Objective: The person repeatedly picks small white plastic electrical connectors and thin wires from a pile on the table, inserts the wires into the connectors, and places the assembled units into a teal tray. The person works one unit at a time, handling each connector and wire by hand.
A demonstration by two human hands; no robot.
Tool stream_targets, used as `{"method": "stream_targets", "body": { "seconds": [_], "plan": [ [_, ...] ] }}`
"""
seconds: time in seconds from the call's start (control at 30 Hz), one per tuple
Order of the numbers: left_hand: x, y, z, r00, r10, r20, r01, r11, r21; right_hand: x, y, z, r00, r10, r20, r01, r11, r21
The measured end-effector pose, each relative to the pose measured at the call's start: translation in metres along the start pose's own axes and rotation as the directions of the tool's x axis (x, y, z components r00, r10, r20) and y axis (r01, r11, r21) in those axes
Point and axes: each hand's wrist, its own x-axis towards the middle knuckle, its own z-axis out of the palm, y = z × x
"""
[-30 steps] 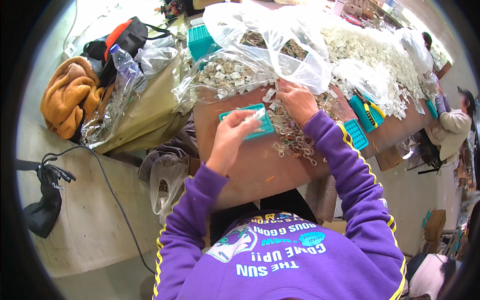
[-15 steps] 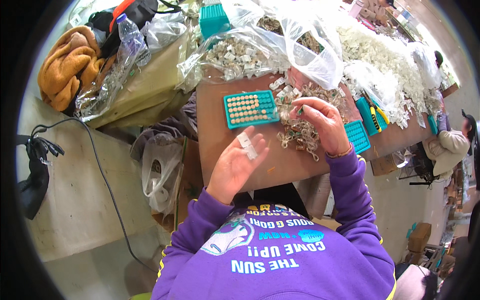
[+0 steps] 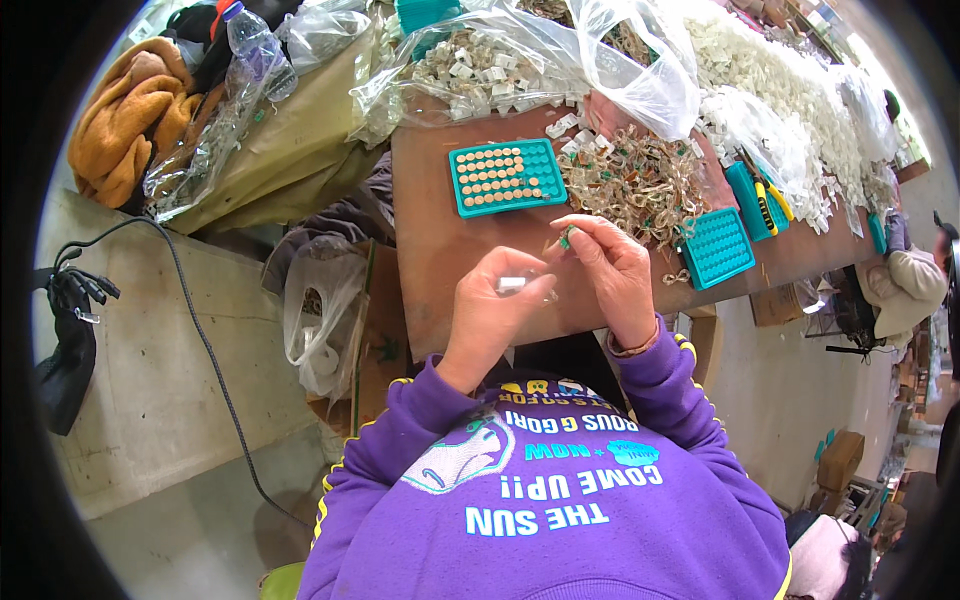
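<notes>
My left hand [image 3: 497,305] is curled around small white plastic pieces [image 3: 512,284] and is blurred at the fingertips. Close beside it, my right hand [image 3: 617,275] pinches a small green part [image 3: 567,238] between thumb and forefinger; its exact kind is too small to make out. Just beyond the hands lies a heap of small parts with tangled clear-looking leads [image 3: 640,180]. A teal tray [image 3: 510,208] at the far left of it holds rows of round tan discs, with bare slots at its right side. Another teal tray [image 3: 718,250], with unfilled slots, lies right of the heap.
Yellow-and-black pliers [image 3: 766,208] rest on a teal block [image 3: 746,200]. Clear bags [image 3: 640,80] and a large pile of white pieces [image 3: 770,90] cover the back. A bottle [image 3: 258,50] and orange cloth [image 3: 130,120] lie left; a cable [image 3: 215,365] hangs there. Another person sits far right.
My left hand has turned from palm-up and spread to curled over the white pieces. My right hand has come down and left from the heap, bringing the green part near it.
</notes>
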Motion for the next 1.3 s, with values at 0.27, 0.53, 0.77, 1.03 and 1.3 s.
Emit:
{"method": "stream_targets", "body": {
  "seconds": [0.27, 0.53, 0.77, 1.03, 1.3],
  "plan": [
    [-0.010, -0.009, -0.004, 0.997, -0.066, 0.028, 0.066, 0.998, -0.013, -0.007, 0.002, 0.012, 0.973, 0.228, 0.041, -0.215, 0.827, 0.519],
    [-0.007, -0.013, -0.015, 0.969, -0.173, 0.176, 0.246, 0.622, -0.743, -0.004, 0.014, -0.002, 0.895, 0.291, 0.337, -0.445, 0.547, 0.709],
    [-0.003, -0.007, -0.025, 0.979, -0.077, 0.190, 0.136, 0.937, -0.323, -0.001, 0.013, -0.006, 0.851, 0.351, 0.391, -0.519, 0.680, 0.519],
    [-0.004, -0.015, -0.018, 1.000, -0.003, -0.027, -0.006, 0.950, -0.313, -0.007, 0.005, 0.005, 0.924, 0.286, 0.254, -0.352, 0.896, 0.271],
    [-0.004, -0.012, -0.023, 0.998, 0.013, 0.062, 0.000, 0.982, -0.191, -0.006, -0.011, -0.003, 0.864, 0.386, 0.323, -0.463, 0.862, 0.206]
  ]
}}
